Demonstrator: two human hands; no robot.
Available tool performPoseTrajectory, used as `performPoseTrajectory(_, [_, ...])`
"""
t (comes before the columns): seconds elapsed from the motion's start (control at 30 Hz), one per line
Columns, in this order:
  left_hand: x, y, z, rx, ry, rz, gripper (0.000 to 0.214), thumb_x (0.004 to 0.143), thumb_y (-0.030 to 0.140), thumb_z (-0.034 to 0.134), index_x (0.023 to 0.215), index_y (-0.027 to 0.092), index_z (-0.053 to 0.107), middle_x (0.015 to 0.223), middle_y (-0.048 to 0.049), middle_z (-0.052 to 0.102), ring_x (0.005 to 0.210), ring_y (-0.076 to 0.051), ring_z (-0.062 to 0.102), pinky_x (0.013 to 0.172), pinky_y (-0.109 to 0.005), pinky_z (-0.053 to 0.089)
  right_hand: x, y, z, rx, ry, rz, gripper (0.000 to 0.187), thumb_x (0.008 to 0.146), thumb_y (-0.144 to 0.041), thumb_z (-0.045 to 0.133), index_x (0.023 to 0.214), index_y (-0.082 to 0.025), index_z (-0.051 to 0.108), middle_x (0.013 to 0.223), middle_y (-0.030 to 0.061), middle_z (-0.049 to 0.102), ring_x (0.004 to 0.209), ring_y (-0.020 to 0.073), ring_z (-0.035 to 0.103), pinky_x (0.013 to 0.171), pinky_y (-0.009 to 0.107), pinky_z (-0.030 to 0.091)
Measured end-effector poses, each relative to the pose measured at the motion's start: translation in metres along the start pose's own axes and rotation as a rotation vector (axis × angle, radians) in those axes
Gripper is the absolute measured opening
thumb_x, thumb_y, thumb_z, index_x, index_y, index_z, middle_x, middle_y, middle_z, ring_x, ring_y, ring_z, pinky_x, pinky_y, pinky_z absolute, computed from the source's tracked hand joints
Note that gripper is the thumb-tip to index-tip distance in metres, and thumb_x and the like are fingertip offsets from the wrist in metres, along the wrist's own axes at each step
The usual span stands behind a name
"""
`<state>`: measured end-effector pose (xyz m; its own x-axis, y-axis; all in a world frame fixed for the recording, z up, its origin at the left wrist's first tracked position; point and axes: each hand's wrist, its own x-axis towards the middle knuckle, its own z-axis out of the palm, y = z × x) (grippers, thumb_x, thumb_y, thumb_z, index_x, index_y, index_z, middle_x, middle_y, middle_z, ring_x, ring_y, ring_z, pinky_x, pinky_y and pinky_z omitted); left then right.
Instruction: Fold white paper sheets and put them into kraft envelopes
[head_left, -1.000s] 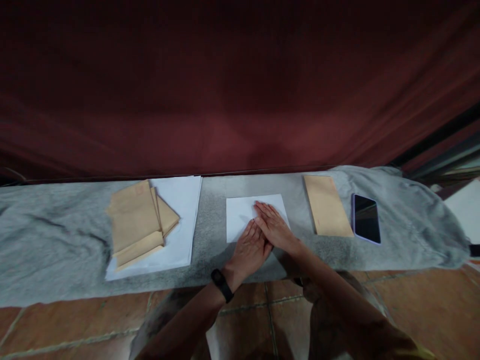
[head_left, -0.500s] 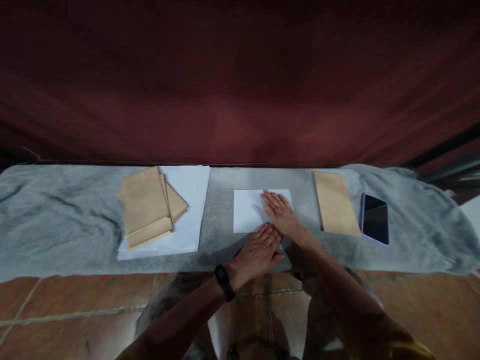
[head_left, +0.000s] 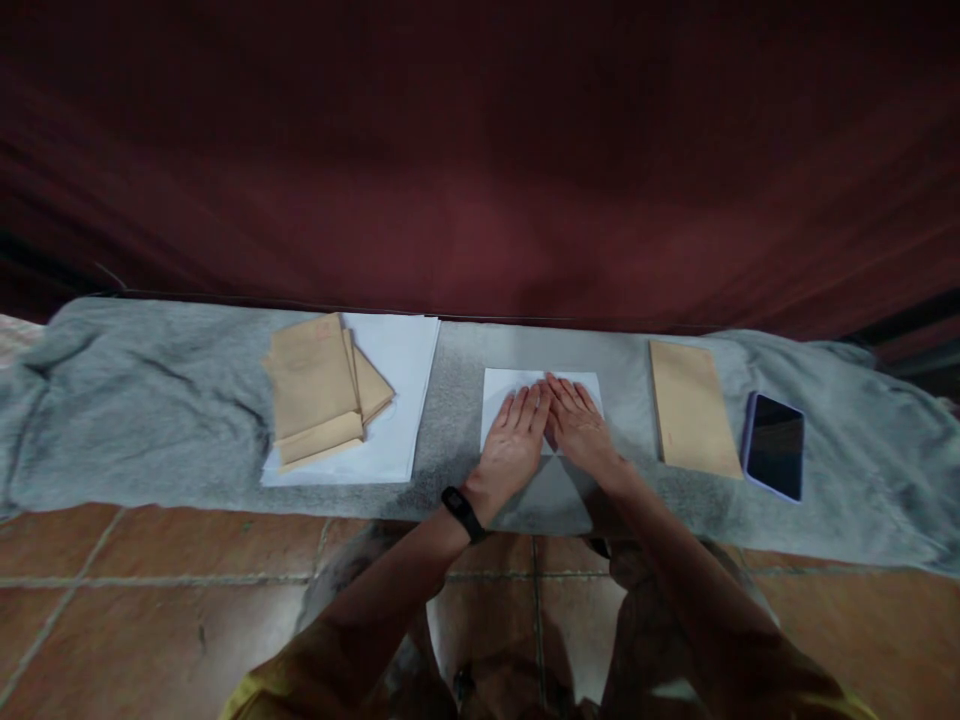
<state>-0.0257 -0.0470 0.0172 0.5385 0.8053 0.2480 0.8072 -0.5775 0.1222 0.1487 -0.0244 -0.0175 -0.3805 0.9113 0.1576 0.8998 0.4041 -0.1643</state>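
A small white sheet of paper (head_left: 493, 392) lies on the grey cloth in front of me, partly covered by both hands. Flat on its left and middle part rests my left hand (head_left: 517, 430), fingers stretched out and pointing away from me. My right hand (head_left: 579, 425) presses flat on the right part, fingers extended, its fingertips close against the left hand's. Neither hand grips anything. The paper's middle is hidden beneath the fingers; whether it is folded I cannot tell.
Several brown envelopes (head_left: 311, 375) lie on a stack of larger white paper (head_left: 401, 400) at left. To the right are a brown envelope (head_left: 694, 410) and a phone (head_left: 776, 445). Grey cloth (head_left: 180, 400) covers the narrow surface; a dark red curtain (head_left: 465, 230) hangs behind.
My left hand has moved up from the paper's near edge onto the sheet, beside the right hand. The right hand stays flat on it. The whole view has shifted slightly.
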Motion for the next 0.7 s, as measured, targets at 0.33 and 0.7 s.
performPoseTrajectory(0.33, [0.013,-0.002,0.026,-0.071,-0.063,-0.081,0.059,0.102,0.024,0.034,0.159,0.008,0.032,0.166,-0.0123,0.035,0.157,-0.025,0.026,0.13,-0.049,0.022,-0.002,-0.007,-0.003,-0.019,-0.001,0.072,0.055,0.105,-0.021,0.026,0.157,-0.009,0.041,0.166,0.0139,0.034,0.154,0.0281,0.03,0.127,0.05,0.02])
performPoseTrajectory(0.7, [0.024,-0.014,0.031,-0.026,-0.067,-0.201,0.058,0.104,0.028,0.03,0.156,0.003,0.036,0.166,-0.0176,0.033,0.157,-0.025,0.024,0.13,-0.049,0.018,-0.006,-0.011,0.004,-0.017,0.117,0.242,0.056,0.109,-0.036,0.031,0.156,-0.007,0.042,0.164,0.0163,0.038,0.151,0.0298,0.036,0.125,0.049,0.023])
